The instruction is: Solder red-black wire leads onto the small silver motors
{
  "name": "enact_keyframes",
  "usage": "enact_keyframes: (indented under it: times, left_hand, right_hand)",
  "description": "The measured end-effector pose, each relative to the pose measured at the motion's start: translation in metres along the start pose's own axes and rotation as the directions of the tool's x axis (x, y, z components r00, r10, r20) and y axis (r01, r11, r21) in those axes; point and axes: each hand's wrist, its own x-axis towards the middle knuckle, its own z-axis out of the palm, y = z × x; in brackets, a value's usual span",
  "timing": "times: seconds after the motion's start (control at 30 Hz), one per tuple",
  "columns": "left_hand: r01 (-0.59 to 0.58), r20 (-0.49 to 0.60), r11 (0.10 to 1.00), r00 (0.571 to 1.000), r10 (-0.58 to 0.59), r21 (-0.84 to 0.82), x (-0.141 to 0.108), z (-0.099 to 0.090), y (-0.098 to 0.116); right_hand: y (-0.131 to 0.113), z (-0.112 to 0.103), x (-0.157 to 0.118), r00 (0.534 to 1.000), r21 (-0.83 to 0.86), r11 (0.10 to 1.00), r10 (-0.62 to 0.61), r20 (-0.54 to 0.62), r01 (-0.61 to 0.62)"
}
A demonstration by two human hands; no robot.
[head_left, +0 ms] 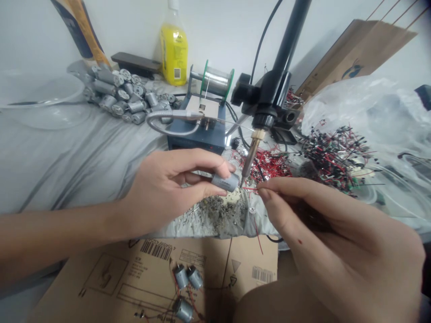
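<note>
The left hand (164, 190) grips a small metal motor (225, 182) at picture center; the right hand (323, 224), fingers narrow, pinches a thin red wire (251, 189) at 3 o'clock; a soldering iron (251, 154) tip sits just beside, from 12 o'clock.

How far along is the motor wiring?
Done, apparently: three motors with wires attached lie on the cardboard. In hand: the left hand grips a motor, while the right hand holds a thin red wire to its end, beside the soldering iron tip. Left: the large pile of motors at the back, no wires visible on them.
</note>
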Motion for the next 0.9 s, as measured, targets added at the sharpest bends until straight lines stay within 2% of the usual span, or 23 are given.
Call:
enact_keyframes:
  times: [0.3,0.9]
  left_hand:
    - [0.020,-0.007,1.000,1.000,-0.020,0.017,-0.0005,-0.0003,-0.0005]
    - [0.064,-0.017,0.995,0.998,-0.066,-0.077,0.0001,0.0028,0.0029]
  right_hand:
    - [-0.0004,-0.0024,-0.0005,1.000,0.017,1.000,0.014,-0.003,-0.014]
    - [0.0020,-0.0029,-0.0004,1.000,0.002,1.000,-0.001,0.001,0.001]
